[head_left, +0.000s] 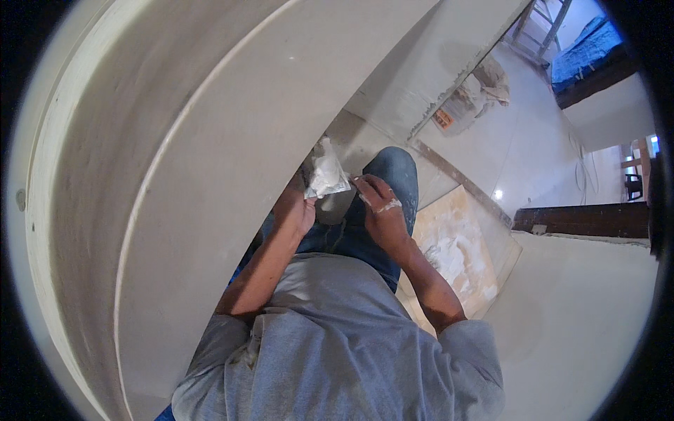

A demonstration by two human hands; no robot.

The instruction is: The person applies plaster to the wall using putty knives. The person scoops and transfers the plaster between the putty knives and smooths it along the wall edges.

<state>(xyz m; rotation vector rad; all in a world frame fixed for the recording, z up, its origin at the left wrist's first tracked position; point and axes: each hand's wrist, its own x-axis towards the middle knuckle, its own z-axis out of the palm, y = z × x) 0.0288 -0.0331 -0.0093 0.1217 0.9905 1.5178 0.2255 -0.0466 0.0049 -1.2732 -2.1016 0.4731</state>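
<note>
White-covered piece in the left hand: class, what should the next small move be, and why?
Probably bring the right hand slightly left to meet the near right corner of the white-covered piece: the left hand appears to hold it, and the right hand is close beside that corner. What the right hand pinches, if anything, is unclear.

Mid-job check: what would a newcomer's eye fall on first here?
Probably the big pale curved surface sweeping across the left side. Next, the bright white paste-covered tool near the centre, held in the left hand. To the lower right of the raised knee, the tan board smeared with white also stands out.
</note>
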